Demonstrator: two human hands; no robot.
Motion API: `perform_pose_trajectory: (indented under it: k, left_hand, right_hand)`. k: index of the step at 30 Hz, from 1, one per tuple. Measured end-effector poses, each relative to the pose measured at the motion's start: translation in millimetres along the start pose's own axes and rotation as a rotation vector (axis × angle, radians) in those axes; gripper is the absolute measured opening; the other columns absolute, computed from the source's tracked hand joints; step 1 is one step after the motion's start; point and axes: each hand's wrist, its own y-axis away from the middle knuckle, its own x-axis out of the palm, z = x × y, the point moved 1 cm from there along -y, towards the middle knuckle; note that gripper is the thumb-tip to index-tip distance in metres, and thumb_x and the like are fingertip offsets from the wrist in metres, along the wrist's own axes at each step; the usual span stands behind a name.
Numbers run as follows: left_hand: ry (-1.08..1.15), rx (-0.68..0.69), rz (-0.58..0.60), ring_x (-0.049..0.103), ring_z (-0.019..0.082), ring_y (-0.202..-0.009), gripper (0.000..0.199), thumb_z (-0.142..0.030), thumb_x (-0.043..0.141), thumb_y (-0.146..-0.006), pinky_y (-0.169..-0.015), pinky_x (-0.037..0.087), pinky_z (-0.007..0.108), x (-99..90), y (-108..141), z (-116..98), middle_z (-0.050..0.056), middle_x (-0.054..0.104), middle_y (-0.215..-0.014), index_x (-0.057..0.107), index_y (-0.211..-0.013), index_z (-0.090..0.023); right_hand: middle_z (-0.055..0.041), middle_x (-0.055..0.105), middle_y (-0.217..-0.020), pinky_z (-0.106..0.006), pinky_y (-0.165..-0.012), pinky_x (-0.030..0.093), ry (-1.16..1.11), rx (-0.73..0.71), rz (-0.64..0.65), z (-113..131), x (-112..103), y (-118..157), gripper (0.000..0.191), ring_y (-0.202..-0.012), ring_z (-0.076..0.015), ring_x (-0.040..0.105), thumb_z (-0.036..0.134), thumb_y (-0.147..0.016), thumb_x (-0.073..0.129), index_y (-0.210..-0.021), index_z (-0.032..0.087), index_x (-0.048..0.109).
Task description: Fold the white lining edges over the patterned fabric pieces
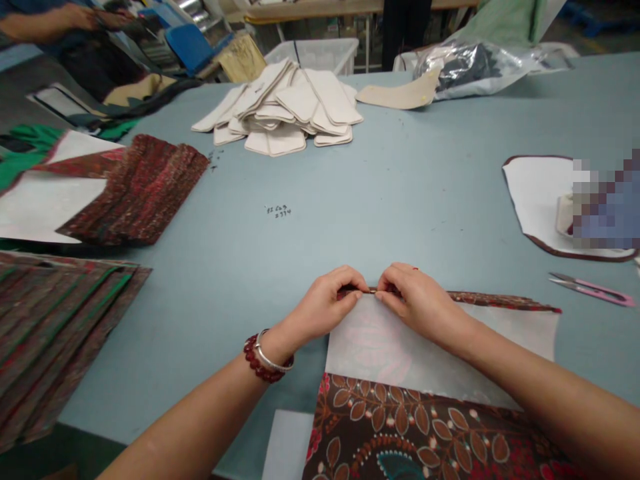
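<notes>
Floral fabric panel [400,433]: dark brown woven cloth printed with leaves and vines, lying flat at the table's near edge, right under the hands.
Translucent white sheet [425,353]: thin and smooth, laid over the panel, with a pink print ghosting through it.
Top edge [500,301]: a narrow, dark red-brown strip of cloth runs along the sheet's far side, neatly turned over.
Left hand [325,303]: fingers curled in, thumb and forefinger pinching that strip, wearing a red beaded bracelet [259,360] and a silver bangle [274,361] at the wrist.
Right hand [417,303]: also closed to a tight pinch on the strip, fingertips almost touching the left hand's.
Thread snips [590,289]: pink-handled with steel blades, on the table just right of the panel.
Table [380,200]: broad, pale blue, smooth top.
Cream pieces [280,107]: a soft heap of rounded, stitched shapes at the far side.
Striped fabric stack [55,333]: thick layered pile at far left, not touching the hands.
Co-worker's hand [75,17]: blurred at the top left, well apart.
</notes>
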Motion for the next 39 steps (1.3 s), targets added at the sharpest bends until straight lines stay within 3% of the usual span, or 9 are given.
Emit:
perform_pose_trajectory:
  k: [6, 11, 13, 17, 22, 29, 34, 39]
  left_hand:
    - [0.132, -0.066, 0.019, 0.062, 0.017, -0.091, 0.012, -0.016, 0.057, -0.085, -0.082, 0.048, 0.033, -2.0, -3.4, 9.9, 0.006, 0.066, -0.096, 0.068, -0.090, -0.016]
    - [0.084, -0.002, 0.037, 0.062, 0.018, -0.093, 0.016, -0.015, 0.053, -0.088, -0.083, 0.050, 0.035, -5.3, -1.0, 7.2, 0.007, 0.067, -0.099, 0.068, -0.092, -0.017]
    - [0.039, 0.054, 0.022, 0.062, 0.020, -0.104, 0.021, -0.016, 0.052, -0.089, -0.092, 0.050, 0.039, -8.6, 3.9, 5.3, 0.008, 0.066, -0.107, 0.069, -0.102, -0.019]
    - [-0.032, 0.064, -0.038, 0.057, 0.023, -0.121, 0.034, -0.024, 0.059, -0.093, -0.107, 0.045, 0.046, -11.0, 18.2, 7.4, 0.009, 0.062, -0.127, 0.062, -0.127, -0.023]
    - [-0.014, 0.101, -0.053, 0.057, 0.023, -0.124, 0.032, -0.023, 0.057, -0.097, -0.109, 0.046, 0.047, -1.2, 37.6, 11.6, 0.009, 0.063, -0.131, 0.061, -0.128, -0.025]
    - [-0.087, 0.207, -0.057, 0.050, 0.025, -0.134, 0.040, -0.016, 0.058, -0.094, -0.114, 0.042, 0.051, 6.5, 51.7, 6.3, 0.011, 0.056, -0.140, 0.057, -0.133, -0.023]
    - [-0.167, 0.199, -0.107, 0.051, 0.027, -0.133, 0.054, -0.026, 0.071, -0.087, -0.113, 0.043, 0.052, 9.0, 48.6, 1.4, 0.012, 0.058, -0.137, 0.053, -0.137, -0.021]
    - [-0.128, 0.147, -0.228, 0.061, 0.022, -0.120, 0.026, -0.023, 0.057, -0.097, -0.106, 0.050, 0.047, 10.4, 37.4, 7.7, 0.008, 0.070, -0.121, 0.067, -0.120, -0.023]
  right_hand:
    - [0.0007, 0.059, -0.072, -0.029, -0.060, 0.033, -0.065, 0.089, 0.058, -10.9, 1.1, -5.7, 0.021, -0.068, -0.0164, 0.050, 0.018, -0.087, 0.070, -0.075, 0.021, 0.054]
    - [-0.0026, 0.062, -0.082, -0.032, -0.069, 0.040, 0.117, -0.049, 0.002, -3.5, 2.3, 1.0, 0.018, -0.078, -0.0190, 0.054, 0.013, -0.088, 0.069, -0.078, 0.019, 0.054]
    - [-0.0049, 0.065, -0.092, -0.034, -0.075, 0.045, 0.177, -0.090, 0.042, -6.7, -7.0, 9.2, 0.012, -0.087, -0.0218, 0.057, 0.023, -0.090, 0.071, -0.091, 0.019, 0.060]
    - [-0.0126, 0.062, -0.127, -0.046, -0.090, 0.049, 0.362, -0.085, 0.080, -29.2, -27.6, 31.8, 0.057, -0.108, -0.0309, 0.058, 0.051, -0.088, 0.071, -0.133, 0.019, 0.055]
    - [-0.0105, 0.050, -0.149, -0.050, -0.096, 0.050, 0.473, -0.101, 0.112, -46.2, -23.0, 59.3, 0.066, -0.126, -0.0348, 0.051, 0.059, -0.091, 0.063, -0.146, 0.024, 0.048]
    - [-0.0054, 0.055, -0.146, -0.051, -0.093, 0.052, 0.442, -0.103, 0.081, -34.9, -16.6, 65.0, 0.063, -0.126, -0.0317, 0.052, 0.060, -0.099, 0.047, -0.150, 0.024, 0.043]
    - [-0.0047, 0.062, -0.137, -0.045, -0.091, 0.052, 0.351, -0.139, 0.086, -30.4, -14.6, 50.3, 0.047, -0.119, -0.0273, 0.057, 0.047, -0.104, 0.044, -0.144, 0.023, 0.051]
    - [-0.0033, 0.071, -0.123, -0.040, -0.085, 0.050, 0.256, -0.133, 0.062, -32.5, -10.6, 35.6, 0.032, -0.105, -0.0249, 0.061, 0.033, -0.106, 0.044, -0.128, 0.023, 0.065]
